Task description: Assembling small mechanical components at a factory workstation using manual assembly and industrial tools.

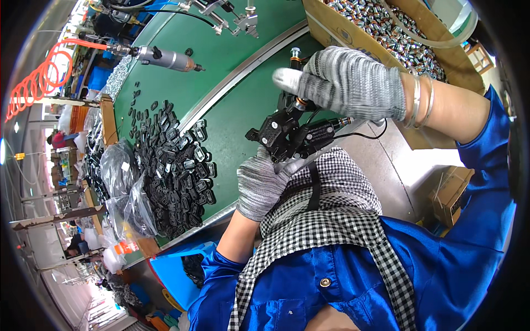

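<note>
Black and rigid, the small clamp-like assembly [287,132] hangs above the green bench's near edge, the gloved left hand [259,185] clamped under its body, the right hand [348,83] closed round its upright stem, seemingly light, best gripped by its solid body.

Both hands wear grey speckled knit cloth gloves, left hand [259,185] and right hand [353,83], coarse and matt. Between them sits a black matt plastic assembly with a shiny metal stem [287,129]. The green bench [232,60] looks smooth and dull, edged by a bright metal strip [243,74]. A brown cardboard box [353,38] holds glossy metal parts [386,27].
</note>
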Demonstrator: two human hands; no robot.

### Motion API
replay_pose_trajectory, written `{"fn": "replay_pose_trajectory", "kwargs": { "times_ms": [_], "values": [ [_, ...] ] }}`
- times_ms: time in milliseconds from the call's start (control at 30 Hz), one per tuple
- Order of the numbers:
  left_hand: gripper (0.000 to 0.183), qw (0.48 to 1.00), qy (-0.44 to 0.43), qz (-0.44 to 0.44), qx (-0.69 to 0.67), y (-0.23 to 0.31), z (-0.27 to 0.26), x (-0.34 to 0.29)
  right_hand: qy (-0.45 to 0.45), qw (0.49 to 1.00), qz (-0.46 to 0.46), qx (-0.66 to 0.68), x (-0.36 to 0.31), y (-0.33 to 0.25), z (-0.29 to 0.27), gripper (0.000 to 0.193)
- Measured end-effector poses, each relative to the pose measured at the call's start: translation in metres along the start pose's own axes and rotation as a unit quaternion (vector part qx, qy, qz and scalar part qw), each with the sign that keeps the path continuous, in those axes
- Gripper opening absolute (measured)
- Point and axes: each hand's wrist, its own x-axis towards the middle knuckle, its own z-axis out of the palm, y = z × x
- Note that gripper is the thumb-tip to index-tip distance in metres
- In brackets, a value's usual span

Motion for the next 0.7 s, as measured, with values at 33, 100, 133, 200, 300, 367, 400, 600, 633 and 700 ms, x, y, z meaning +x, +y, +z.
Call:
{"fn": "replay_pose_trajectory", "kwargs": {
  "times_ms": [33,100,133,200,300,367,400,600,633,700],
  "values": [
    [0.043,1.0,0.006,0.004,0.003,-0.001,0.0,0.0,-0.002,1.0,-0.003,0.0,0.0,0.003,0.001,0.061],
    [0.045,1.0,0.013,0.005,0.006,-0.001,-0.001,0.0,0.022,0.986,-0.145,0.076,0.0,0.016,0.007,0.059],
    [0.047,0.999,-0.002,-0.013,-0.04,0.001,-0.003,0.0,0.001,0.983,-0.161,0.087,0.004,0.021,0.01,0.053],
    [0.05,0.995,-0.02,-0.026,-0.091,0.004,-0.006,0.0,-0.058,0.993,-0.083,0.067,0.005,-0.001,-0.006,0.042],
    [0.053,0.998,-0.012,-0.054,-0.012,0.004,-0.005,0.0,-0.079,0.99,-0.112,0.038,0.006,0.004,-0.007,0.031],
    [0.062,0.998,0.045,0.035,0.024,-0.008,-0.003,-0.006,-0.044,0.972,-0.229,0.028,0.011,0.008,-0.002,0.03],
    [0.062,0.998,0.034,0.053,0.02,-0.012,0.003,-0.002,-0.07,0.972,-0.194,0.109,0.002,0.01,-0.004,0.029],
    [0.054,0.997,-0.017,-0.035,-0.066,0.001,-0.002,-0.001,-0.095,0.984,-0.056,0.138,0.005,0.006,0.002,0.047],
    [0.054,0.997,-0.023,-0.048,-0.05,-0.004,-0.001,0.0,-0.099,0.984,-0.059,0.139,0.008,0.01,0.005,0.047],
    [0.055,0.997,-0.027,-0.064,-0.035,-0.004,-0.004,-0.003,-0.091,0.977,-0.104,0.164,0.012,0.01,0.006,0.041]
  ]
}}
